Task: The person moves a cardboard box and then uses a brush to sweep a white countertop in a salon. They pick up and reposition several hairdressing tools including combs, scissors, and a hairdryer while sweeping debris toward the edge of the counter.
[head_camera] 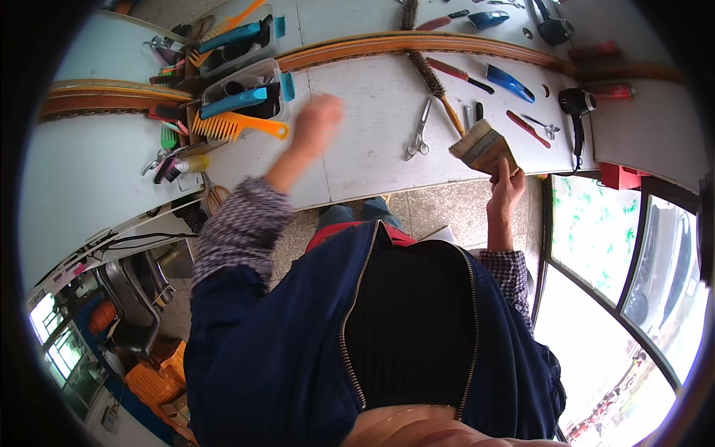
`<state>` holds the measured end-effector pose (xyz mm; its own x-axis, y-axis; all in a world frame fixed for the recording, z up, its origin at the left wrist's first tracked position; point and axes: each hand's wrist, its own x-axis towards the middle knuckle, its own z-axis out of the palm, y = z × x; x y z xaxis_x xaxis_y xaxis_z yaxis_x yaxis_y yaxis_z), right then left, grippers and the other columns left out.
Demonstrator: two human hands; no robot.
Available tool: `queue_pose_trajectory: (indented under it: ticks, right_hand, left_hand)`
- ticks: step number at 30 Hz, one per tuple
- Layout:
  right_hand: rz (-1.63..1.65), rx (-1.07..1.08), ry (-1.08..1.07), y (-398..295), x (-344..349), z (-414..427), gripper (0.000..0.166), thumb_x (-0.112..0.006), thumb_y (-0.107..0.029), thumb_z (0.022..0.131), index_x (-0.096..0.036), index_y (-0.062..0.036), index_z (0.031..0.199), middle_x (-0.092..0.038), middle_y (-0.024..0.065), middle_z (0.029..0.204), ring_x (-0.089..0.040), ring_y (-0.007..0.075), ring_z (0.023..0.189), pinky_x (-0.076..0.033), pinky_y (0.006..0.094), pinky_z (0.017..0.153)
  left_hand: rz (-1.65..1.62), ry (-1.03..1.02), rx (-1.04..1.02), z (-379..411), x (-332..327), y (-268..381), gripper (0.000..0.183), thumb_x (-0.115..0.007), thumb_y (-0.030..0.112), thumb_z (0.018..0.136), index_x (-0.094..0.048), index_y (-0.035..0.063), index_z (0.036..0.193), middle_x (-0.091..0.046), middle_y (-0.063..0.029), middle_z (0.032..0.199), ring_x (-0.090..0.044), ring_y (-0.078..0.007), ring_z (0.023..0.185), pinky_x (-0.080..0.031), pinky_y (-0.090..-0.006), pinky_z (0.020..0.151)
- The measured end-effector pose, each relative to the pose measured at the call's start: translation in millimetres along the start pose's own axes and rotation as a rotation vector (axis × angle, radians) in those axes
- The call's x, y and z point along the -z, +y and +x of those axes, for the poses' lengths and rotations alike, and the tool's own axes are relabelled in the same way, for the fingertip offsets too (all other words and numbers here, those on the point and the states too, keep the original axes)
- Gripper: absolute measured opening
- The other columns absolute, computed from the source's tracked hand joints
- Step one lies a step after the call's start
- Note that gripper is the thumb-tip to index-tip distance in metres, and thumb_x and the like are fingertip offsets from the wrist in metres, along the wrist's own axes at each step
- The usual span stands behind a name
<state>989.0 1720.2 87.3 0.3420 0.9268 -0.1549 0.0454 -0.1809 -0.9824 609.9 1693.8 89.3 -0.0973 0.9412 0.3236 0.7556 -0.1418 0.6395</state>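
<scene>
My right hand (507,189) grips the handle of a wide flat bristle brush (485,150), holding it over the counter's front edge with its pale bristles toward the upper left. My left hand (318,120) is raised over the white counter (363,139), blurred by motion, so its fingers are hard to read. Left of it is a clear plastic container (284,109) with a blue hair clipper (234,102) and a yellow wide-tooth comb (240,127). Between my hands lie metal scissors (420,129) and a bristled brush with a wooden handle (430,81).
A blue hair clipper (509,82), a red comb (528,128), thinning scissors (543,126) and a black hair dryer (578,112) lie at the right. A wood-framed mirror (435,42) borders the back. Left are a yellow bottle (194,163) and hanging black cables (145,240).
</scene>
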Motion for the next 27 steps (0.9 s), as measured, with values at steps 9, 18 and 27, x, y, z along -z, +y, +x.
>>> queue_pose_trajectory:
  ticks: [9,18,27]
  right_hand:
    - [-0.182,0.087,-0.127,-5,2,-18,0.025,-0.062,-0.02,0.084,-0.052,0.0016,0.092,-0.053,0.0022,0.067,-0.046,0.0068,0.053,-0.037,0.0213,0.047]
    - [-0.15,-0.069,-0.305,8,2,-7,0.021,-0.061,-0.02,0.085,-0.051,-0.0024,0.088,-0.05,-0.0013,0.064,-0.043,0.0048,0.05,-0.034,0.0186,0.043]
    - [-0.786,0.039,-0.662,58,-48,8,0.034,-0.06,-0.035,0.083,-0.052,-0.0046,0.095,-0.059,0.0155,0.065,-0.061,0.0265,0.058,-0.045,0.0371,0.051]
  left_hand:
    - [0.29,-0.439,0.221,4,-164,78,0.037,-0.062,0.022,0.074,-0.052,-0.0047,0.098,-0.054,-0.0183,0.099,-0.055,-0.0308,0.09,-0.048,-0.0413,0.075]
    - [0.421,-0.434,0.156,-3,-131,41,0.016,-0.053,0.004,0.074,-0.055,-0.0048,0.087,-0.057,-0.0192,0.089,-0.058,-0.0306,0.086,-0.052,-0.037,0.063]
    - [0.748,-0.114,0.101,19,68,-9,0.013,-0.048,0.015,0.085,-0.057,0.0064,0.082,-0.057,-0.0114,0.084,-0.054,-0.0262,0.084,-0.042,-0.0404,0.072]
